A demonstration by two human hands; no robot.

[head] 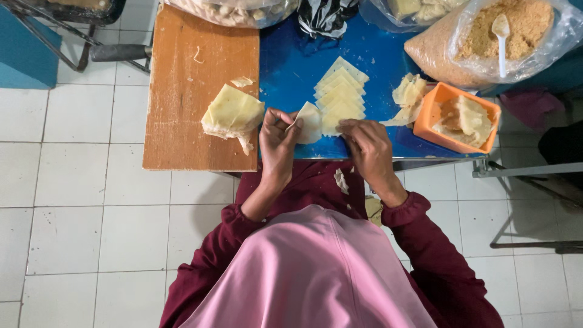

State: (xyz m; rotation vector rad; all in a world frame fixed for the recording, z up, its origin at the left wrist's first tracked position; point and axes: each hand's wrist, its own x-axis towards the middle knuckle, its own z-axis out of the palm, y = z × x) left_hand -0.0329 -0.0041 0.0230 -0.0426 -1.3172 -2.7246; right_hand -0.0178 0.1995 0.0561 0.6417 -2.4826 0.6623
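The left hand (276, 141) pinches a pale, thin dough sheet (311, 121) over the blue surface (291, 67); the right hand (367, 149), its grip loosely released, touches the row of overlapping dough squares (339, 97).

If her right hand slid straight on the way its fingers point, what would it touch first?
Most likely the row of pale dough sheets overlapping on the blue table. The right hand already rests at the nearest sheet's edge, fingers pointing up and left along that row.

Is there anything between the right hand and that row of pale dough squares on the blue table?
Nothing visible. The right hand already rests its fingertips at the near end of the row of dough squares, while the left hand holds a single dough sheet beside it.
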